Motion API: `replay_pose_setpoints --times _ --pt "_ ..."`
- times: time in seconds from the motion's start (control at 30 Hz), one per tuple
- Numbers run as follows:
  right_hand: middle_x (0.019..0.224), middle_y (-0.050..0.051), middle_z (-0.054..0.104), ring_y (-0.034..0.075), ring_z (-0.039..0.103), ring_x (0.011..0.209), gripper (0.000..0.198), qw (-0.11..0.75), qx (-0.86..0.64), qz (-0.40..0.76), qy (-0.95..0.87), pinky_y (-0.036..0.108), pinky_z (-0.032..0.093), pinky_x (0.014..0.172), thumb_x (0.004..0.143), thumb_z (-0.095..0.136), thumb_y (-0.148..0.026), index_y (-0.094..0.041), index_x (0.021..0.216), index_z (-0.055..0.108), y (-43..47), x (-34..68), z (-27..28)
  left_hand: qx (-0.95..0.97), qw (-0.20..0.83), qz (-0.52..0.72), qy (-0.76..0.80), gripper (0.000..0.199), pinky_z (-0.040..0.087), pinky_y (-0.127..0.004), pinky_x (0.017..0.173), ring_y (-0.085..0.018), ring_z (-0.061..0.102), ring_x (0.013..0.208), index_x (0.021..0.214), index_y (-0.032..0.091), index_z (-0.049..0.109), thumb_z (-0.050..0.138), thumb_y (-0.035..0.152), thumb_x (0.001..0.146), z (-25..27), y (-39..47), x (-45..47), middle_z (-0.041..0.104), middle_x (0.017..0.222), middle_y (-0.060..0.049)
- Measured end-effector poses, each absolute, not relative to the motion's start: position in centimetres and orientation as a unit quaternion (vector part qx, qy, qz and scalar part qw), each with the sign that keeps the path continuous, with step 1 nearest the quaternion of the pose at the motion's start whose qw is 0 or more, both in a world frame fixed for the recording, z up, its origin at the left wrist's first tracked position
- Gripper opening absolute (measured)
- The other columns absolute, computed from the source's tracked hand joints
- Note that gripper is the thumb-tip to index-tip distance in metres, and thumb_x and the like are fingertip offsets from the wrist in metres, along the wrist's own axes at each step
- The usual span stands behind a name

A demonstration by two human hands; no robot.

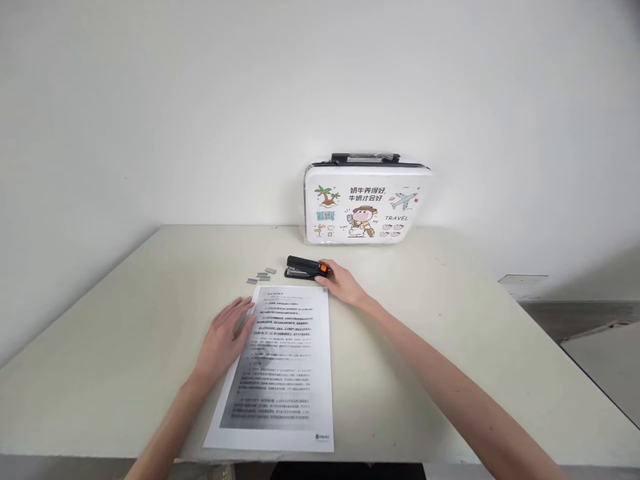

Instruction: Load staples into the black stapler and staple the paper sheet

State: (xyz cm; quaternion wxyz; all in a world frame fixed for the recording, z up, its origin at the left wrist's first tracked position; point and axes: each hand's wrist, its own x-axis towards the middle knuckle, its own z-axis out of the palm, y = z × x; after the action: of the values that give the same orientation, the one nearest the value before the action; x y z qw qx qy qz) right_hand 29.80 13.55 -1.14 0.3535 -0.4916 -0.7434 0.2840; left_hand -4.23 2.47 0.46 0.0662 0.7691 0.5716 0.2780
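A black stapler (304,267) with an orange part at its rear lies on the table beyond the top edge of a printed sheet of paper (280,373). My right hand (343,281) has its fingers and thumb closed around the stapler's rear end. My left hand (226,337) rests flat along the paper's left edge, fingers stretched out, the thumb over the sheet. Several grey strips of staples (263,277) lie just left of the stapler, near the paper's upper left corner.
A white case (367,207) with cartoon prints and a black handle stands upright at the back of the table, against the wall. The pale table (410,400) has its front edge close to me; its right edge slopes away beside a dark gap.
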Motion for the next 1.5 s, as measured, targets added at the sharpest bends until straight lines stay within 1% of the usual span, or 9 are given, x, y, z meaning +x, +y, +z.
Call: replay_pose_setpoints --times 0.13,0.3,0.43,0.7,0.8,1.03,1.27,1.4,1.5 --pt "0.152 0.013 0.059 0.026 0.059 0.139 0.049 0.385 -0.495 0.296 -0.720 0.043 0.051 0.111 0.105 0.050 -0.046 -0.022 0.148 0.051 10.1 33.6 -1.8 0.772 0.070 0.278 0.567 0.052 0.040 -0.053 0.123 -0.031 0.053 0.144 0.134 0.024 0.066 0.042 0.060 0.105 0.4 2.5 -4.3 0.066 0.146 -0.008" --pt "0.146 0.010 0.065 0.025 0.063 0.135 0.044 0.409 -0.533 0.306 -0.674 0.047 0.046 0.118 0.105 0.049 -0.054 -0.026 0.137 0.059 4.0 39.6 -2.2 0.760 0.082 0.282 0.580 0.050 0.042 -0.049 0.121 -0.030 0.056 0.141 0.136 0.024 0.064 0.044 0.058 0.104 0.4 2.5 -4.5 0.065 0.146 -0.008" --pt "0.141 0.010 0.069 0.027 0.065 0.131 0.041 0.407 -0.570 0.301 -0.647 0.048 0.051 0.112 0.104 0.051 -0.055 -0.027 0.131 0.065 0.5 42.1 -2.1 0.723 0.102 0.282 0.623 0.051 0.052 -0.045 0.108 -0.031 0.064 0.128 0.132 0.024 0.066 0.047 0.060 0.101 0.9 4.0 -4.8 0.068 0.140 -0.009" --pt "0.136 0.011 0.072 0.028 0.068 0.126 0.041 0.415 -0.589 0.299 -0.626 0.043 0.057 0.100 0.104 0.049 -0.055 -0.025 0.124 0.067 -0.3 41.7 -1.6 0.720 0.066 0.284 0.629 0.052 0.051 -0.046 0.103 -0.028 0.066 0.100 0.128 0.020 0.068 0.047 0.056 0.096 1.2 10.9 -5.5 0.069 0.111 -0.012" --pt "0.135 0.010 0.072 0.027 0.068 0.125 0.041 0.413 -0.588 0.304 -0.626 0.040 0.058 0.097 0.104 0.049 -0.056 -0.025 0.125 0.067 -0.2 41.8 -1.8 0.722 0.065 0.275 0.632 0.052 0.051 -0.047 0.102 -0.028 0.064 0.100 0.126 0.021 0.071 0.050 0.057 0.094 1.0 12.3 -5.3 0.066 0.110 -0.012" --pt "0.133 0.011 0.072 0.028 0.067 0.122 0.042 0.408 -0.595 0.295 -0.626 0.040 0.057 0.093 0.104 0.048 -0.056 -0.025 0.123 0.068 -0.1 41.7 -1.6 0.718 0.060 0.285 0.632 0.044 0.051 -0.045 0.101 -0.029 0.065 0.102 0.104 0.021 0.075 0.049 0.056 0.094 0.5 12.6 -5.2 0.066 0.110 -0.012" --pt "0.115 0.011 0.075 0.025 0.071 0.096 0.036 0.400 -0.596 0.261 -0.646 0.038 0.058 0.079 0.103 0.046 -0.050 -0.023 0.113 0.068 2.7 38.3 -1.0 0.695 0.109 0.312 0.638 0.043 0.055 -0.039 0.091 -0.024 0.068 0.088 0.108 0.020 0.069 0.047 0.055 0.096 1.1 11.0 -4.6 0.074 0.109 -0.009" --pt "0.125 0.012 0.070 0.026 0.067 0.113 0.029 0.391 -0.540 0.229 -0.710 0.041 0.057 0.094 0.101 0.049 -0.035 -0.022 0.124 0.063 6.3 34.3 -0.5 0.684 0.142 0.323 0.639 0.042 0.055 -0.035 0.086 -0.023 0.069 0.087 0.113 0.021 0.068 0.047 0.054 0.096 1.0 9.0 -4.4 0.076 0.105 -0.007" --pt "0.138 0.013 0.062 0.029 0.057 0.130 0.039 0.385 -0.522 0.215 -0.730 0.047 0.048 0.111 0.098 0.056 -0.029 -0.023 0.137 0.057 9.4 31.2 -0.4 0.678 0.155 0.332 0.637 0.045 0.054 -0.035 0.087 -0.023 0.069 0.088 0.121 0.021 0.067 0.046 0.053 0.098 0.9 7.7 -4.5 0.075 0.099 -0.005"
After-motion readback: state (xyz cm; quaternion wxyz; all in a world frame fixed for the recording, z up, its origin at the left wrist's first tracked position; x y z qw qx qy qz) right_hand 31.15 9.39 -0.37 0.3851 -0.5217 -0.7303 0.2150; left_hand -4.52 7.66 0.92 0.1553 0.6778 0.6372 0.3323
